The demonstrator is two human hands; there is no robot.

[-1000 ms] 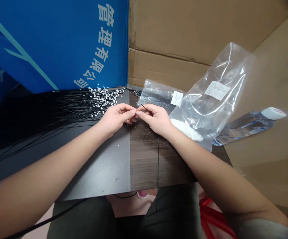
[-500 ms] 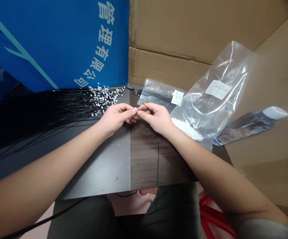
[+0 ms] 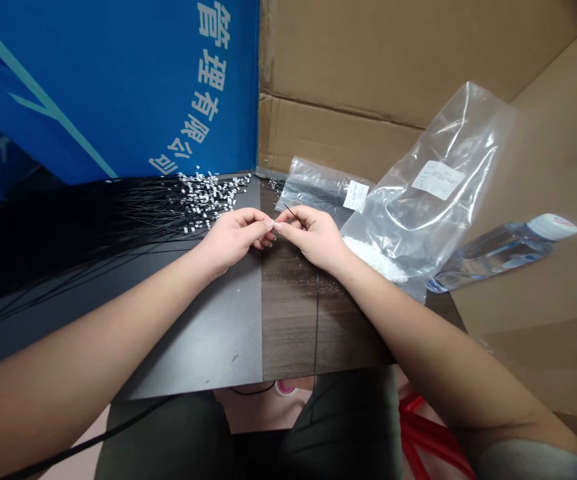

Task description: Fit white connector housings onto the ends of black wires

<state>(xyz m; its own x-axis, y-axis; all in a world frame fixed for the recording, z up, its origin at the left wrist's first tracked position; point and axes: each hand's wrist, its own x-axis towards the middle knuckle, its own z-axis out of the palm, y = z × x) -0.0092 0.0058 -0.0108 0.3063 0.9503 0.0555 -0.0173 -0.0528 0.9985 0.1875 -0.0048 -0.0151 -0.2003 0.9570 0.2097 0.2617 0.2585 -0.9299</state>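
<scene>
Over the table, my left hand [image 3: 233,241] and my right hand [image 3: 313,239] meet at the fingertips. A thin black wire [image 3: 317,313] is pinched in my right hand; a short piece sticks up above the fingers, and the rest hangs past the table edge. Between thumb and index finger of my left hand is a small white connector [image 3: 272,225], mostly hidden by the fingertips. Left of my hands lies a large bundle of black wires [image 3: 118,207] with several white connectors [image 3: 208,197] on their ends.
A clear plastic bag [image 3: 433,220] with white pieces [image 3: 376,259] inside rests right of my hands. Behind them lies a smaller labelled bag [image 3: 318,183]. A water bottle [image 3: 498,250] leans at the right. A blue panel [image 3: 118,87] and cardboard [image 3: 343,60] rise at the back.
My fingertips have shifted very slightly, and a bit more of the small pale piece shows between them. Everything else stays where it was.
</scene>
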